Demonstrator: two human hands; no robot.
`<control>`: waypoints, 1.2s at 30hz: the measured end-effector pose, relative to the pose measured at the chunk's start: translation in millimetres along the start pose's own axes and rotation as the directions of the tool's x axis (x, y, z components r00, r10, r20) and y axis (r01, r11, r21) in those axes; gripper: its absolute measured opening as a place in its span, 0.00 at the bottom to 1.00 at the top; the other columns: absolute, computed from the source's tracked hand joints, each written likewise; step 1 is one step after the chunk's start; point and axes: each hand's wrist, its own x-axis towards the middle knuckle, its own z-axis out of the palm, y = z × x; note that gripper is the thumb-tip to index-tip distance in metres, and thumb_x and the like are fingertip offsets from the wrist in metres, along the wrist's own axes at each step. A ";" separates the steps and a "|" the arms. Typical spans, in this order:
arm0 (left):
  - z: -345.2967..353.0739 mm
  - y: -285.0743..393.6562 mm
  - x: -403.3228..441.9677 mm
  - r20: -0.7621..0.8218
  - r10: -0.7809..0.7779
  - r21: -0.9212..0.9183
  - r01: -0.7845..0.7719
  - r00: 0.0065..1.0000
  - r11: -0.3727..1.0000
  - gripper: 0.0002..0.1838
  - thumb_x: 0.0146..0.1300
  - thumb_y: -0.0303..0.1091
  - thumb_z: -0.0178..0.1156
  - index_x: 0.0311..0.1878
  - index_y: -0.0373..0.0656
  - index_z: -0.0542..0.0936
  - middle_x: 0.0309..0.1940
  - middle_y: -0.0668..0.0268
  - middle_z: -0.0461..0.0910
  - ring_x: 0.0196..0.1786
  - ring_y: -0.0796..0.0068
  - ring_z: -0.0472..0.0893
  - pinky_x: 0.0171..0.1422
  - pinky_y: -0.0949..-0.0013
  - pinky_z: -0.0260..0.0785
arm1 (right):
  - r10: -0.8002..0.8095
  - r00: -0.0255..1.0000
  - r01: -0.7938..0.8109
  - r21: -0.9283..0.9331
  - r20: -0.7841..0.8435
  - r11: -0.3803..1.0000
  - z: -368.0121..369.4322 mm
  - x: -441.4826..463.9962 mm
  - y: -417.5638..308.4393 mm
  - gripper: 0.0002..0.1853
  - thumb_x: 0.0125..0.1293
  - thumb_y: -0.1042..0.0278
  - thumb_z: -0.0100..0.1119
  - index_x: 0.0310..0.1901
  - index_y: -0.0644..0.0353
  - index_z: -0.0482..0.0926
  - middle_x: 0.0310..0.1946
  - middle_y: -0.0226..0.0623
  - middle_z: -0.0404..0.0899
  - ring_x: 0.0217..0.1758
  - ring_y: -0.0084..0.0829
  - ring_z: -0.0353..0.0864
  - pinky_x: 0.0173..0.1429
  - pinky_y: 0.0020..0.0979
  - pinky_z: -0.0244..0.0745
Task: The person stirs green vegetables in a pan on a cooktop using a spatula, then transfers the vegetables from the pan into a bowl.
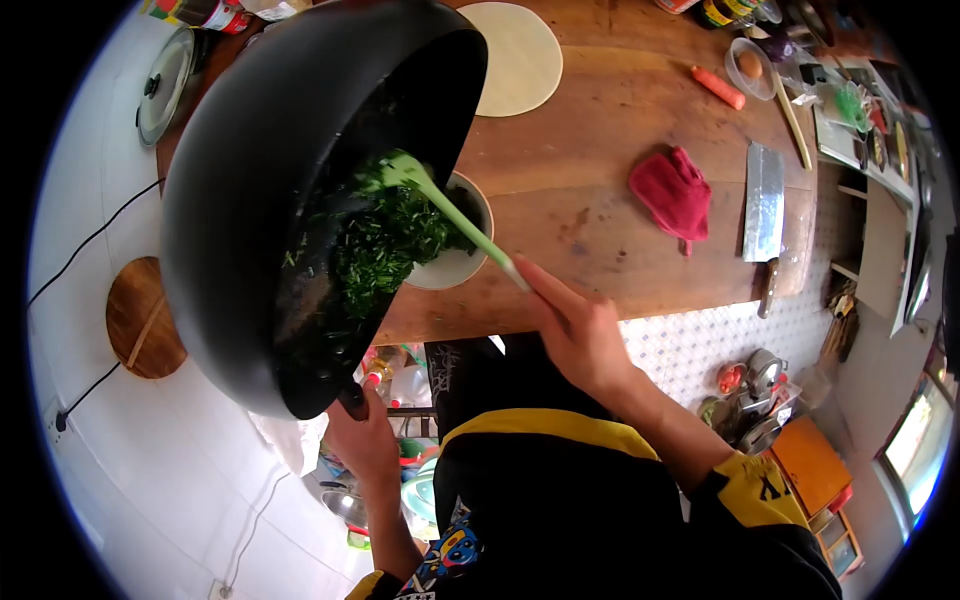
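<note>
My left hand (364,436) is closed round the handle of a black wok (240,190), which is tipped on its side with its mouth to the right. Chopped green leaves (385,245) lie in the wok and at its lower edge. A pale bowl (450,268) stands on the table under that edge, partly hidden by the wok, with some of the greens in it. My right hand (583,335) grips a light green spatula (455,218). The head of the spatula is inside the wok, against the greens.
On the wooden table (580,130) lie a round pale board (515,58), a red cloth (672,195), a cleaver (764,205), a carrot (718,88) and a small bowl (742,80) with an egg (749,65). A glass lid (168,88) leans at the left wall.
</note>
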 end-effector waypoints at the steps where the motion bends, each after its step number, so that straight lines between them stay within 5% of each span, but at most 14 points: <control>1: -0.2 2.4 -0.9 0.007 -0.001 -0.005 0.001 1.000 1.000 0.19 0.64 0.28 0.63 0.57 0.34 0.75 0.22 0.62 0.79 0.24 0.79 0.74 0.32 0.71 0.68 | -0.035 0.999 0.035 -0.032 -0.003 0.999 5.4 3.5 1.5 0.20 0.65 0.74 0.60 0.60 0.60 0.77 0.27 0.48 0.78 0.27 0.48 0.79 0.32 0.40 0.74; 4: -1.7 3.2 -0.2 0.008 -0.020 -0.009 0.020 1.000 1.000 0.20 0.64 0.29 0.63 0.57 0.34 0.75 0.23 0.62 0.80 0.24 0.78 0.75 0.32 0.70 0.69 | 0.077 0.995 -0.074 -0.042 0.064 0.996 6.9 -0.9 -4.5 0.19 0.66 0.74 0.59 0.59 0.60 0.77 0.29 0.48 0.80 0.30 0.49 0.80 0.33 0.40 0.75; 10: 0.1 -5.1 1.9 -0.006 0.034 0.019 -0.034 0.999 0.999 0.19 0.64 0.29 0.63 0.57 0.34 0.75 0.24 0.62 0.80 0.25 0.78 0.76 0.33 0.71 0.70 | 0.013 0.998 -0.012 -0.004 0.062 1.000 0.0 -32.1 1.4 0.21 0.66 0.77 0.59 0.61 0.62 0.76 0.34 0.52 0.82 0.28 0.42 0.82 0.33 0.34 0.75; 22: 1.3 -4.2 2.0 -0.011 0.125 0.004 -0.125 0.992 0.992 0.17 0.65 0.27 0.63 0.55 0.33 0.76 0.25 0.60 0.82 0.27 0.78 0.80 0.35 0.72 0.71 | 0.147 0.985 -0.140 -0.074 0.089 0.987 -34.8 -55.6 -2.4 0.22 0.64 0.77 0.61 0.61 0.58 0.77 0.29 0.47 0.80 0.28 0.46 0.80 0.32 0.38 0.75; 28: -0.4 2.4 3.1 0.013 0.097 0.044 -0.098 0.995 0.994 0.16 0.64 0.29 0.63 0.53 0.33 0.77 0.27 0.58 0.82 0.28 0.74 0.81 0.36 0.69 0.73 | 0.003 0.999 -0.002 -0.016 0.043 1.000 -14.7 -9.2 4.5 0.20 0.65 0.75 0.60 0.59 0.59 0.78 0.32 0.53 0.81 0.28 0.51 0.80 0.32 0.40 0.75; 30: -1.6 5.8 4.3 0.028 -0.019 0.042 0.018 0.999 0.999 0.16 0.64 0.30 0.64 0.52 0.33 0.77 0.28 0.58 0.83 0.29 0.71 0.82 0.37 0.68 0.74 | 0.022 0.997 -0.021 -0.023 0.072 1.000 -7.6 -2.2 4.6 0.19 0.65 0.74 0.60 0.58 0.58 0.78 0.32 0.53 0.80 0.29 0.52 0.80 0.33 0.41 0.76; 36: -1.5 6.1 5.0 0.001 0.021 0.048 -0.021 1.000 0.999 0.16 0.64 0.29 0.64 0.53 0.34 0.77 0.28 0.59 0.83 0.29 0.74 0.81 0.38 0.69 0.74 | -0.050 0.994 0.058 -0.082 0.094 0.995 -4.6 -33.3 20.5 0.22 0.64 0.78 0.59 0.61 0.60 0.77 0.37 0.50 0.82 0.30 0.44 0.82 0.33 0.37 0.74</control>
